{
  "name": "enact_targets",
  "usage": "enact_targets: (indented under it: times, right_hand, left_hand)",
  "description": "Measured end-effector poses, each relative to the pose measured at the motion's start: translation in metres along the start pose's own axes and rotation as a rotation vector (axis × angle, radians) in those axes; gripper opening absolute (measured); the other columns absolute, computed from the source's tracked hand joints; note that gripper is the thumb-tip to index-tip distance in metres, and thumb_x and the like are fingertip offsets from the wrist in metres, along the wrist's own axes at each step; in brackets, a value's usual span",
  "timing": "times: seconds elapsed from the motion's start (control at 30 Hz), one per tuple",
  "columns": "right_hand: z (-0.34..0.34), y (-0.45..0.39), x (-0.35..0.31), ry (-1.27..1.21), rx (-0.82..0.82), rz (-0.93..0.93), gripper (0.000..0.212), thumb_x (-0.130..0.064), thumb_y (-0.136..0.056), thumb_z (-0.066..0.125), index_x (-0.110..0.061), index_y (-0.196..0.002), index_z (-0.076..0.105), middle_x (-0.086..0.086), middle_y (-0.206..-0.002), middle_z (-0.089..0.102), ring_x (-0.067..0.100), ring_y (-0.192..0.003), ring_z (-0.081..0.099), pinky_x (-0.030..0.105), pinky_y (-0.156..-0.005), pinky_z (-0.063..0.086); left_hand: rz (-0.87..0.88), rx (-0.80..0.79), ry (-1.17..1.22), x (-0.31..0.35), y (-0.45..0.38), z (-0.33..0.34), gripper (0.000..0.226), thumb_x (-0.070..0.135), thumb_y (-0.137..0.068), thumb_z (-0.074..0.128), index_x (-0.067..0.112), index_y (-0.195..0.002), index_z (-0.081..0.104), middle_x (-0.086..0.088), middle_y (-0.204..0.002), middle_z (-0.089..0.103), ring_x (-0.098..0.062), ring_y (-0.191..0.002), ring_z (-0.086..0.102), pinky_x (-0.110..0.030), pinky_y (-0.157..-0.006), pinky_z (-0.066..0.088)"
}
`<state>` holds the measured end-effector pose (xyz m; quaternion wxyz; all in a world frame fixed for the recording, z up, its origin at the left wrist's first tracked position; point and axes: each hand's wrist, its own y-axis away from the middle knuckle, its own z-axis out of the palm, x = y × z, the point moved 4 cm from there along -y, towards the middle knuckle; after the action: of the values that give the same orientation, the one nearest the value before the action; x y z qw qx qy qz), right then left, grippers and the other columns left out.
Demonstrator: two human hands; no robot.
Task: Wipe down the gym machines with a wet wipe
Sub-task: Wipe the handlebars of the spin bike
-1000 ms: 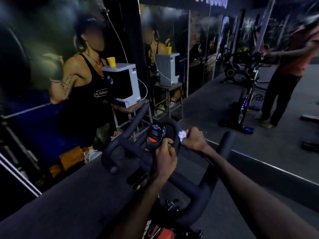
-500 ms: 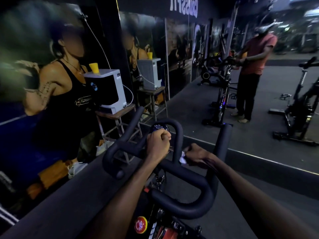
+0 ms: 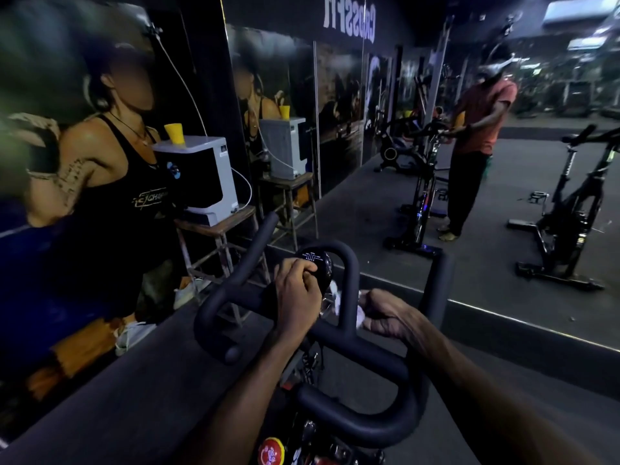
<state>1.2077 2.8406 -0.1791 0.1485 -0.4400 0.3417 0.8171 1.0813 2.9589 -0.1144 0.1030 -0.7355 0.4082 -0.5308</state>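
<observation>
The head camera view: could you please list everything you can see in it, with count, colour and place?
handlebar: one, black, centre foreground
console: one, black, on the handlebar's front loop
wet wipe: one, white, right of the loop
white machine: one, white and black, on a stand at left
yellow cup: one, on top of the white machine
wall poster: one, athlete in black top, far left
mirror: wall-wide, ahead and right, reflecting bikes and a person in a red shirt
left hand: one, fingers curled round the console
right hand: one, grips the wet wipe against the handlebar
</observation>
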Motion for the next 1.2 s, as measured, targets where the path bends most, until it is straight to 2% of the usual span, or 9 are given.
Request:
enact_targets:
  times: [0.1,0.27,0.43,0.53,0.63,0.8,0.93,1.07,1.2]
  right_hand:
    - [0.007,-0.011,-0.025,-0.151,0.051,-0.019,0.027,0.007,-0.084,0.037,0.005,-0.090,0.063,0.023,-0.085,0.065,0.031,-0.068,0.067,0.040,-0.059,0.061]
    - [-0.004,-0.019,-0.023,0.017,0.041,0.078,0.042,-0.007,-0.097,0.031,0.000,-0.090,0.072,0.017,-0.084,0.066,0.031,-0.081,0.065,0.046,-0.084,0.052]
    - [0.012,-0.019,-0.077,0.036,0.070,-0.014,0.029,0.001,-0.098,0.027,-0.004,-0.094,0.055,0.018,-0.062,0.065,0.028,-0.047,0.065,0.037,-0.042,0.055]
    - [0.018,-0.020,-0.080,0.241,-0.031,-0.041,0.035,-0.001,-0.097,0.036,-0.004,-0.071,0.060,0.010,-0.056,0.064,0.019,-0.044,0.062,0.026,-0.041,0.051]
    - [0.015,-0.031,-0.081,0.433,-0.073,-0.003,0.028,-0.004,-0.090,0.043,-0.007,-0.076,0.067,0.012,-0.074,0.066,0.022,-0.056,0.064,0.032,-0.053,0.056]
    - [0.029,-0.041,-0.126,0.619,0.044,-0.291,0.031,-0.003,-0.093,0.054,-0.014,-0.064,0.052,-0.010,-0.047,0.053,0.009,-0.045,0.050,0.015,-0.038,0.040]
    - [0.034,-0.067,-0.127,0.925,0.292,-0.423,0.022,-0.022,-0.084,0.072,-0.010,-0.067,0.062,0.002,-0.068,0.059,0.015,-0.066,0.056,0.022,-0.052,0.041]
    - [0.051,-0.071,-0.136,1.047,0.268,-0.533,0.034,-0.039,-0.067,0.074,-0.009,-0.083,0.073,0.009,-0.087,0.070,0.019,-0.083,0.066,0.025,-0.067,0.049]
    - [0.081,-0.078,-0.149,1.075,0.112,-0.583,0.020,-0.019,-0.087,0.071,-0.014,-0.068,0.068,-0.008,-0.061,0.062,0.002,-0.061,0.054,0.019,-0.060,0.043]
  left_hand:
    - [-0.066,0.020,0.027,-0.004,-0.005,0.006,0.020,0.001,-0.083,0.052,0.012,-0.091,0.067,-0.006,-0.100,0.058,-0.023,-0.099,0.054,-0.019,-0.091,0.031]
    - [-0.059,0.056,0.029,0.001,-0.021,0.005,0.017,0.004,-0.089,0.052,0.011,-0.092,0.067,-0.004,-0.098,0.056,-0.025,-0.098,0.055,-0.023,-0.089,0.034]
    - [-0.081,0.073,0.029,-0.002,-0.033,0.007,0.017,0.003,-0.091,0.052,0.013,-0.090,0.066,0.006,-0.096,0.051,-0.024,-0.097,0.056,-0.037,-0.092,0.045]
    - [-0.090,0.077,0.030,-0.007,-0.038,0.008,0.018,0.003,-0.092,0.052,0.015,-0.090,0.065,0.004,-0.098,0.053,-0.020,-0.098,0.055,-0.038,-0.096,0.042]
    - [-0.137,0.077,0.025,-0.016,-0.042,0.008,0.018,0.004,-0.093,0.051,0.014,-0.091,0.065,0.006,-0.097,0.054,-0.018,-0.098,0.055,-0.031,-0.094,0.039]
    - [-0.235,0.005,0.037,-0.029,-0.049,0.014,0.016,0.008,-0.095,0.052,0.014,-0.091,0.067,0.014,-0.092,0.054,-0.013,-0.097,0.054,-0.020,-0.086,0.034]
    - [-0.336,-0.035,0.120,-0.041,-0.053,0.015,0.014,0.014,-0.096,0.055,0.018,-0.087,0.065,0.001,-0.098,0.066,-0.016,-0.096,0.059,-0.020,-0.079,0.036]
    - [-0.443,-0.049,0.160,-0.059,-0.058,0.016,0.018,0.022,-0.090,0.056,0.028,-0.077,0.066,-0.001,-0.100,0.071,-0.024,-0.099,0.065,-0.036,-0.090,0.049]
    - [-0.527,-0.070,0.224,-0.076,-0.065,0.015,0.020,0.024,-0.089,0.052,0.029,-0.075,0.066,-0.003,-0.090,0.072,-0.028,-0.090,0.066,-0.044,-0.081,0.053]
